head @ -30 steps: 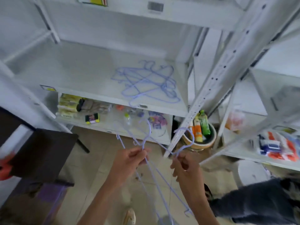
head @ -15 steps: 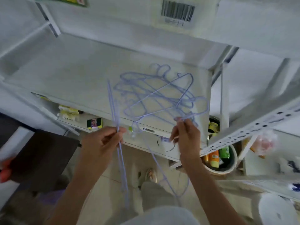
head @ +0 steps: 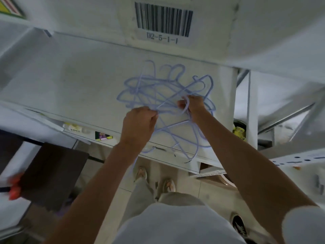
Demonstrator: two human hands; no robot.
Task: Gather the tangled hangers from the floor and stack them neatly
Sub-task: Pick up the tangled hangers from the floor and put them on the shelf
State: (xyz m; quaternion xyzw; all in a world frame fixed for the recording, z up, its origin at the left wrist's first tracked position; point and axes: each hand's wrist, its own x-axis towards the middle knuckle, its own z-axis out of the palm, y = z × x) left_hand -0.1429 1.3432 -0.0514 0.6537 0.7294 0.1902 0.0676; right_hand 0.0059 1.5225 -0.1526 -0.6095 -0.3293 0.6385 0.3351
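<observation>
A loose pile of thin lilac wire hangers lies on a white shelf board, hooks pointing to the back. My left hand is closed on the wires of a hanger at the pile's front edge. My right hand grips a hanger's hook and wire over the pile's right side. More lilac hanger wires spread between and below both hands, some hanging past the shelf's front edge.
A shelf edge with a barcode label hangs just above. A white upright post stands right. A dark panel is at lower left. My shoes stand on the tiled floor below.
Both hands rose from the floor area to the shelf, carrying hangers forward onto the pile. The left hand moved right, close to the right hand.
</observation>
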